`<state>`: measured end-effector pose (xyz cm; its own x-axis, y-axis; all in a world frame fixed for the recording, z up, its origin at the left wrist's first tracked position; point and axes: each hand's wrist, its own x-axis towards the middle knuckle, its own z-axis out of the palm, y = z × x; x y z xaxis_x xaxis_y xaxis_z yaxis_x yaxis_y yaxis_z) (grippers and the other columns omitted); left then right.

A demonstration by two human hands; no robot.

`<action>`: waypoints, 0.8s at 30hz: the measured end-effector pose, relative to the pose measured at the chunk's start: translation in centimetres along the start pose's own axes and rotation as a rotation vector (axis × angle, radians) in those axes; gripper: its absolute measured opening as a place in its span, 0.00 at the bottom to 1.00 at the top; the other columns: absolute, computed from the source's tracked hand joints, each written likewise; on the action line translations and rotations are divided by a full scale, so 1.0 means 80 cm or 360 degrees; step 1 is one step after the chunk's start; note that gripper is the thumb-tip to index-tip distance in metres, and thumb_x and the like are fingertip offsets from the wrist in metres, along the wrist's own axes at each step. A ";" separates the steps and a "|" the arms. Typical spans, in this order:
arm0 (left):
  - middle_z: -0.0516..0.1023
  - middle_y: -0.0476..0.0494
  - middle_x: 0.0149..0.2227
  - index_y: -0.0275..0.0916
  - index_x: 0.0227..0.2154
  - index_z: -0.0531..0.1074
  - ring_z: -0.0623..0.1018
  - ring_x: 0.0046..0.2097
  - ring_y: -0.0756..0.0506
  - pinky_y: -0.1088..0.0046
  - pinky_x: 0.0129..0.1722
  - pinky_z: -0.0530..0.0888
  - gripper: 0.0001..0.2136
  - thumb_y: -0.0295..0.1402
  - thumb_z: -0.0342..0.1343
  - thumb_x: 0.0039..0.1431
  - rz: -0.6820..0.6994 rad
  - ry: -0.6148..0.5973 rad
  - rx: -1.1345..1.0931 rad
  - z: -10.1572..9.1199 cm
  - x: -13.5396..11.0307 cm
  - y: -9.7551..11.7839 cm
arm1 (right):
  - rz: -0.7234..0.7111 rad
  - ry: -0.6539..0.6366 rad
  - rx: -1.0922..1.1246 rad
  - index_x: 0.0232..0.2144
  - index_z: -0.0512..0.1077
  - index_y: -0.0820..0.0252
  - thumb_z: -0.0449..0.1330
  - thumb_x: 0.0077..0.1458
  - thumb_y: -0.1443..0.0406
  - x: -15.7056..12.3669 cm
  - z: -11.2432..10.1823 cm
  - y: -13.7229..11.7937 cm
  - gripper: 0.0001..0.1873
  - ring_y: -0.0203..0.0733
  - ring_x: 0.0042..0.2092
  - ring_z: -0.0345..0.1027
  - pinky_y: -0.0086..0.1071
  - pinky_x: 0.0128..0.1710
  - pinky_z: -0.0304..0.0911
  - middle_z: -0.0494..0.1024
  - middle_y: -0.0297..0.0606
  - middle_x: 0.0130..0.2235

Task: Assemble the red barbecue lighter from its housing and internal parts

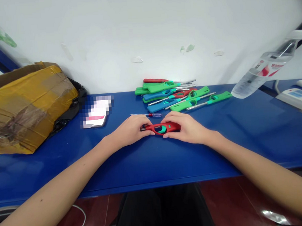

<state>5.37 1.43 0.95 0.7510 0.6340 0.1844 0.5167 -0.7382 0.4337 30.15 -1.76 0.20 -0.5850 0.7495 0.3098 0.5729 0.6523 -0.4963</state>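
Between my two hands is a red long-nosed gas lighter (169, 126) with a teal trigger, low over the blue table. My left hand (135, 130) is closed round its metal nozzle end. The handle end sits in the fingers of my right hand (189, 128), also closed. Just beyond the lighter lies a small screwdriver (155, 115) with a clear purple and red handle, its thin shaft pointing left. Farther back is a loose pile of green, blue and red lighters (162, 94).
A phone (97, 111), partly pixelated, lies left of the pile. At far left stands a taped cardboard box (29, 107) with black plastic behind it. A water bottle (264, 69) and a white power strip (298, 97) are at right. The blue table (157, 164) ends near my body.
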 end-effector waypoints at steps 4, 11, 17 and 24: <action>0.75 0.47 0.32 0.38 0.35 0.76 0.73 0.33 0.48 0.72 0.35 0.68 0.08 0.38 0.59 0.62 0.0073 0.0026 0.0003 0.000 0.000 -0.002 | -0.0034 0.0114 0.0042 0.43 0.73 0.58 0.67 0.53 0.57 -0.001 -0.001 0.003 0.17 0.44 0.38 0.71 0.37 0.39 0.69 0.76 0.41 0.41; 0.77 0.45 0.36 0.39 0.42 0.78 0.75 0.35 0.47 0.73 0.35 0.70 0.10 0.37 0.60 0.62 0.0021 -0.0012 0.0009 -0.004 -0.002 -0.003 | -0.0067 0.0155 0.0133 0.47 0.74 0.57 0.63 0.57 0.56 -0.003 -0.014 0.005 0.18 0.46 0.43 0.72 0.39 0.43 0.69 0.77 0.43 0.44; 0.78 0.43 0.39 0.42 0.44 0.79 0.77 0.39 0.46 0.72 0.40 0.72 0.12 0.40 0.58 0.63 0.0077 -0.0077 0.0052 -0.018 -0.008 -0.017 | 0.0137 0.0532 0.0389 0.49 0.74 0.57 0.56 0.62 0.52 -0.004 -0.030 0.014 0.20 0.48 0.47 0.73 0.42 0.48 0.69 0.79 0.43 0.47; 0.78 0.43 0.43 0.43 0.48 0.76 0.77 0.42 0.44 0.69 0.43 0.73 0.16 0.45 0.58 0.61 0.0021 -0.0185 0.0183 -0.033 -0.018 -0.023 | 0.0239 0.0325 -0.0322 0.39 0.78 0.57 0.62 0.56 0.52 -0.020 -0.061 0.024 0.17 0.46 0.34 0.73 0.37 0.33 0.66 0.81 0.40 0.35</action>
<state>2.28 2.49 2.23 0.7970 0.5982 0.0835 0.5451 -0.7720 0.3269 35.01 -1.11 2.72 -0.3696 0.8328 0.4121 0.7586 0.5266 -0.3837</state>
